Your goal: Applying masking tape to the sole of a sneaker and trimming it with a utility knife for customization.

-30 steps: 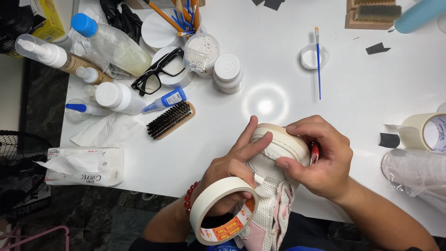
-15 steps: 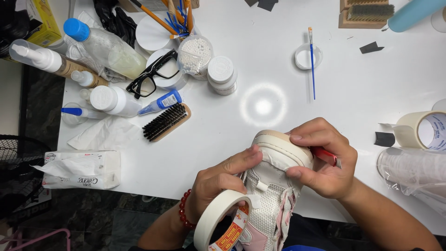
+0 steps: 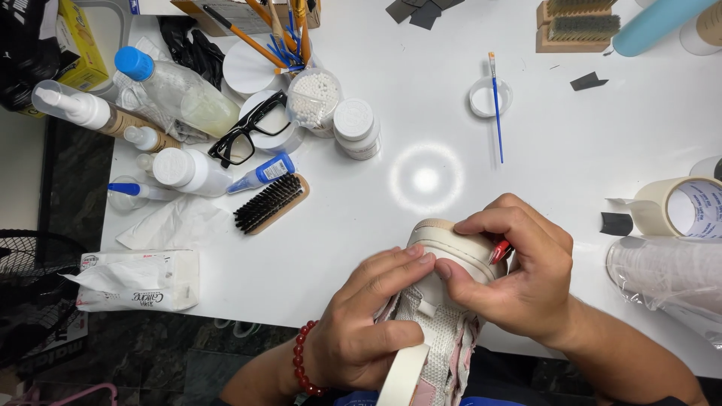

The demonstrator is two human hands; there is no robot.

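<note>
A white and pink sneaker (image 3: 444, 331) rests toe-up at the near edge of the white table (image 3: 451, 113), its toe wrapped in cream masking tape. My left hand (image 3: 361, 323) holds the sneaker's side, fingers pressing on the toe, with a roll of masking tape (image 3: 402, 376) hanging around it near the wrist. My right hand (image 3: 523, 274) grips the toe from the right, thumb on the taped front, and holds a small red-handled tool (image 3: 499, 250) between its fingers.
A black brush (image 3: 269, 203), black glasses (image 3: 244, 135), several bottles (image 3: 180, 169), a jar of cotton swabs (image 3: 314, 98) and a tissue pack (image 3: 139, 280) lie at the left. A blue paintbrush (image 3: 496, 113) rests on a small dish. Another tape roll (image 3: 677, 207) and clear plastic (image 3: 665, 271) sit at the right.
The sneaker has tipped lower toward the table edge. My left hand slid up along the toe, and the tape roll dropped to the bottom of the view.
</note>
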